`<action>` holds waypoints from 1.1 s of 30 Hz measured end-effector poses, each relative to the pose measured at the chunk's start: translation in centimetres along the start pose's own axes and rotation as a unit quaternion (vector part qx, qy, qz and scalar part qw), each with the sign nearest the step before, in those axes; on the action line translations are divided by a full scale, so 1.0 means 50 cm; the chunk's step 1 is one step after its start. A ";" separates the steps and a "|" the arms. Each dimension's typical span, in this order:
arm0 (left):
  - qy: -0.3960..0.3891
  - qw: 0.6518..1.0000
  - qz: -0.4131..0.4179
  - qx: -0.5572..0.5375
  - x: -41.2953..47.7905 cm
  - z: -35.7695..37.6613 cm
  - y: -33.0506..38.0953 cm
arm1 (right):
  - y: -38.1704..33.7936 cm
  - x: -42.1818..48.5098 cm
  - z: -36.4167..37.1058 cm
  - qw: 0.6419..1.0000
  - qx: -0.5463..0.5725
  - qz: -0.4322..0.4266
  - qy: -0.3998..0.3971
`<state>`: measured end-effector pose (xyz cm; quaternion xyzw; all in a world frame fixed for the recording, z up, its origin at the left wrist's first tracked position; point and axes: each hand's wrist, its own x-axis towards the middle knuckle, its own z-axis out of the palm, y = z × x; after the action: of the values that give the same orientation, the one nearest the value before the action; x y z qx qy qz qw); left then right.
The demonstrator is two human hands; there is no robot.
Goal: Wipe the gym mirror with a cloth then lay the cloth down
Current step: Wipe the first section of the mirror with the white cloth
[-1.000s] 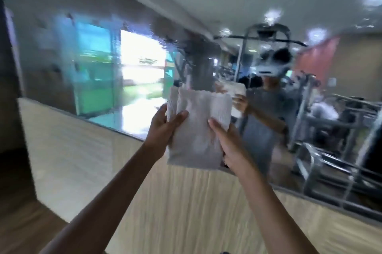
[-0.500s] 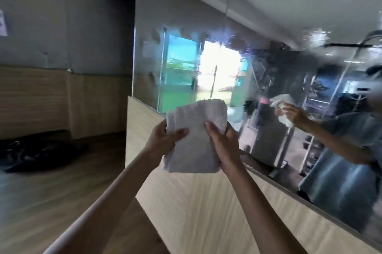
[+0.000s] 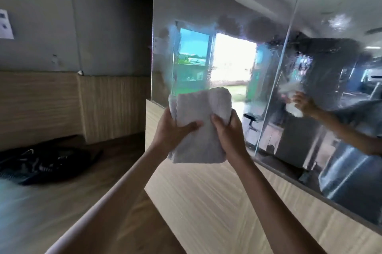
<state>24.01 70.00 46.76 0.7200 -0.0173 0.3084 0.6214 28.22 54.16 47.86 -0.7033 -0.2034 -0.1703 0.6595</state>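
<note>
A folded white cloth [image 3: 201,129] is held up in front of me, short of the wall mirror [image 3: 237,53]. My left hand [image 3: 172,132] grips its left edge with the thumb across the front. My right hand [image 3: 227,129] grips the right edge, fingers curled round it. The mirror fills the upper right of the view, its glass streaked and smeared around the bright reflected doorway. A vertical seam splits the glass into panels. My arm and the cloth show as a reflection at the right.
Below the mirror runs a light wood-panelled wall [image 3: 217,202]. To the left is a grey wall with wood panelling and a wooden floor [image 3: 68,198]. A black bag [image 3: 45,163] lies on the floor at the left. A white paper [image 3: 5,24] hangs on the grey wall.
The view has swung left along the mirror toward its left end and the corner. Both hands keep hold of the cloth, now bunched a little tighter.
</note>
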 end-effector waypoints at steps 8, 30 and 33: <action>-0.028 0.994 0.090 -0.055 0.324 0.063 -0.094 | 0.104 0.277 0.070 0.968 -0.057 -0.223 0.101; -0.088 0.863 0.497 -0.012 1.119 0.277 0.167 | -0.155 0.928 0.085 0.599 -0.606 -0.318 0.415; -0.101 0.853 0.511 0.016 1.159 0.282 0.199 | -0.176 0.964 0.086 0.559 -0.665 -0.248 0.428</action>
<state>72.82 75.74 82.01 0.6466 -0.4410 0.5082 0.3594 65.00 61.81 79.59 -0.7085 0.1079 -0.6953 -0.0545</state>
